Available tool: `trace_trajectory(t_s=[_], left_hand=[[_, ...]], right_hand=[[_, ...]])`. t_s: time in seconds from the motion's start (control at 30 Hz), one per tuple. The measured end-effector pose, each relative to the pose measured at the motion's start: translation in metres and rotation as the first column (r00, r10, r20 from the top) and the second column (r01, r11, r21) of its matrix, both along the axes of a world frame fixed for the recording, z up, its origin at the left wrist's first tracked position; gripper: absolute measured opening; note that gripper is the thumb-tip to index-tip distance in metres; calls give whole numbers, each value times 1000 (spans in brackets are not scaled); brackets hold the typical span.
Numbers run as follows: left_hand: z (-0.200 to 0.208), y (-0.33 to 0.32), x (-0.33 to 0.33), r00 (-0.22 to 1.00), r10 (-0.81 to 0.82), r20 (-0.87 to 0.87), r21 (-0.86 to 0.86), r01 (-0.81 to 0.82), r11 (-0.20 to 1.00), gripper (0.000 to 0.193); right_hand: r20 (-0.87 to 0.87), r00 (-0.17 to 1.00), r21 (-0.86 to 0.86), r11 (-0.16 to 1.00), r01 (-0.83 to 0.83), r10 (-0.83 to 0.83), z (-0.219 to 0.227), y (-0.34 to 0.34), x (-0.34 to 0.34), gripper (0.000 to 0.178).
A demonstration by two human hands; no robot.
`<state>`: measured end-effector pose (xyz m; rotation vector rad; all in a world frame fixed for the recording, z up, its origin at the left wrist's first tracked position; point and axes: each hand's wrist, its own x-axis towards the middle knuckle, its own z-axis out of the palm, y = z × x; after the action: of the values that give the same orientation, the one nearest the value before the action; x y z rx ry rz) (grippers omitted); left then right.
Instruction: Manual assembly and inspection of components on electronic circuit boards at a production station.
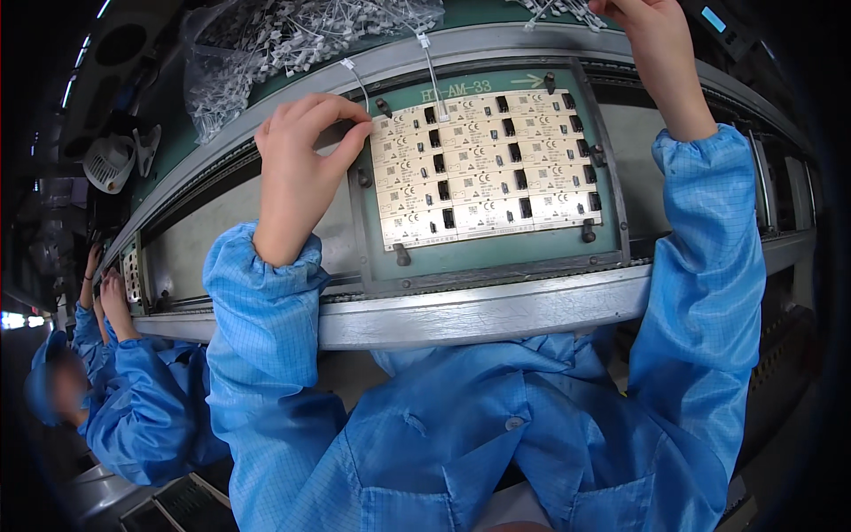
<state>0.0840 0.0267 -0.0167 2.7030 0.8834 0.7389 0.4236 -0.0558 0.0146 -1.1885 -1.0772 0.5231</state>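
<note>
Clear bag (266, 53) holds white wire parts (heaped); left hand (301, 168) pinches one.

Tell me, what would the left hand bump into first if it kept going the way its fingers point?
Probably the pale circuit panel: the left hand pinches a thin white wired part right at its edge, fingertips aimed across it.

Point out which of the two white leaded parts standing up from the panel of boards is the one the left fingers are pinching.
The left-hand part, rising from the panel's top left corner, where the left hand's fingers pinch its lower end. The other part stands untouched to its right, further in on the panel's top row.
</note>
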Motion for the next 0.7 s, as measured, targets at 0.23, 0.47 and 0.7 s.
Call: trace_trajectory(t_s=[0.23,0.47,0.7], left_hand=[[-6,-7,3,998,63,-6,-98,-63,993,11],[-9,-7,-1,997,77,-13,79,-76,994,10],[2,0,-4,998,-45,-43,78,48,996,11]], right_hand=[[4,999,40,999,-34,34,-4,-2,-1,17],[13,999,25,998,-52,51,-1,-3,-3,20],[20,998,28,998,-53,52,2,-2,1,20]])
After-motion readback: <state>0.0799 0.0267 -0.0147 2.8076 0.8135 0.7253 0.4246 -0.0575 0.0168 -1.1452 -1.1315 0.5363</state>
